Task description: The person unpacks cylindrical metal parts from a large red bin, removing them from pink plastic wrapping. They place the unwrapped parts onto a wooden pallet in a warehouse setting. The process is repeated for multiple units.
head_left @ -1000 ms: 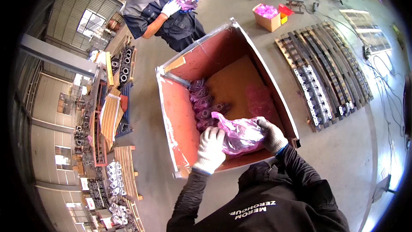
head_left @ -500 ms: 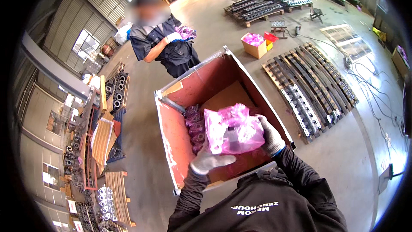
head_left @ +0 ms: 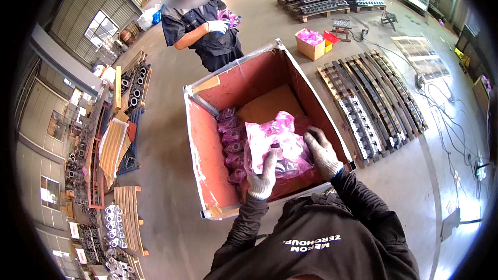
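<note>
Between my two gloved hands is a pink plastic bag (head_left: 280,142) with a dark metal part partly showing through it. My left hand (head_left: 262,179) grips its near left side, the thumb pointing up along the film. On the right side, the fingers of my right hand (head_left: 322,154) press against the bag; their tips are partly hidden. Both hands are inside the opening of a deep red bin (head_left: 201,150) with pale edges. Several pink-wrapped parts (head_left: 232,137) lie in a row along its left wall, and a brown cardboard sheet (head_left: 270,108) lies in the bin beyond the bag.
Across the bin stands a person (head_left: 194,31) in dark clothes and gloves, holding a pink-wrapped part (head_left: 228,18). A cardboard box (head_left: 310,47) of pink bags stands beyond the bin. To the right lies a pallet (head_left: 373,103) with metal parts; cables (head_left: 451,109) trail over the floor.
The bag has gone lower into the bin and tilted, showing more of the metal part. My left thumb has swung up against the bag. The view has shifted a little, and the other person's arms have moved.
</note>
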`<act>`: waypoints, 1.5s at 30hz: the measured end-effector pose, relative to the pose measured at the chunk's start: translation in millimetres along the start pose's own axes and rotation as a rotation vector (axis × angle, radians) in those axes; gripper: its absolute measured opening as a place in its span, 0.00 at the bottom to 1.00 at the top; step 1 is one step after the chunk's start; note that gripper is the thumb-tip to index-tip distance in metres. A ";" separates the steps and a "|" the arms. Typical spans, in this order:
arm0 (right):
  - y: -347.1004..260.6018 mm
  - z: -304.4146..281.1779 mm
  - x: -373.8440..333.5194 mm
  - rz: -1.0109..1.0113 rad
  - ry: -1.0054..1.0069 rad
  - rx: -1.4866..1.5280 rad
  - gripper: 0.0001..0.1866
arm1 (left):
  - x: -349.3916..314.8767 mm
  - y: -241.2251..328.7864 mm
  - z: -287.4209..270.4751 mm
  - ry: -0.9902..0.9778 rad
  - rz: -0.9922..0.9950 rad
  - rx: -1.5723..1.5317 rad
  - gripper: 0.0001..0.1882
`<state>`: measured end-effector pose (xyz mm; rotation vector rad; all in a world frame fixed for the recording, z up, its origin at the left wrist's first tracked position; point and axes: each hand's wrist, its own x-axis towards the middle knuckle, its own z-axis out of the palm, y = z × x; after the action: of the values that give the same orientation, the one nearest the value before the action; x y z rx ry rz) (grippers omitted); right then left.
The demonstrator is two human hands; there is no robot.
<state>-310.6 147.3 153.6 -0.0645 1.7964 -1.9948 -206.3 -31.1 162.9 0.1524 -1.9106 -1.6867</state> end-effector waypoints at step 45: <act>-10.0 -14.2 5.0 -0.330 -0.287 -0.847 0.19 | -31.6 -4.9 -24.7 0.187 -0.067 -0.068 0.25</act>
<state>-322.8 159.2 159.7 -0.9008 2.3882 -1.1677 -169.6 -39.4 148.2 0.3391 -1.7266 -1.7144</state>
